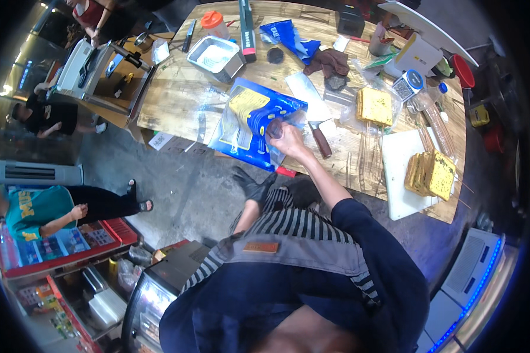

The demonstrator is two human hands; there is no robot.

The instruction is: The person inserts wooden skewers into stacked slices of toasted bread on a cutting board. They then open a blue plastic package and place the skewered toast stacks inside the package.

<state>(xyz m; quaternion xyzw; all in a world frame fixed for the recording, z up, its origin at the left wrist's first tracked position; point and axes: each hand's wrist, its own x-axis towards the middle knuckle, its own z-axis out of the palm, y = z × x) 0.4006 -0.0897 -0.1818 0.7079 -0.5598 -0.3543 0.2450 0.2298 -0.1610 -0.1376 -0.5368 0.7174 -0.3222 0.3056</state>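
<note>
My bare right hand (pixel 288 140) is closed around a small dark brown piece (pixel 274 129) at the side of a blue and yellow plastic bag (pixel 251 119). What exactly the piece is, I cannot tell. The bag lies at the table's near edge, partly overhanging it. Below the bag, off the table, my left hand (pixel 252 186) wears a black glove, its fingers spread with nothing in them. Just right of my right hand lies a cleaver with a wide blade (pixel 308 96) and a brown handle (pixel 321 142).
On the wooden table (pixel 172 106) stand a foil tray (pixel 216 55) and an orange-lidded shaker (pixel 214 24). Stacked yellow skewered slabs (pixel 374 106) rest at right, others (pixel 430 174) on a white cutting board (pixel 393 176). A knife (pixel 188 36) lies far left. People stand beyond at left.
</note>
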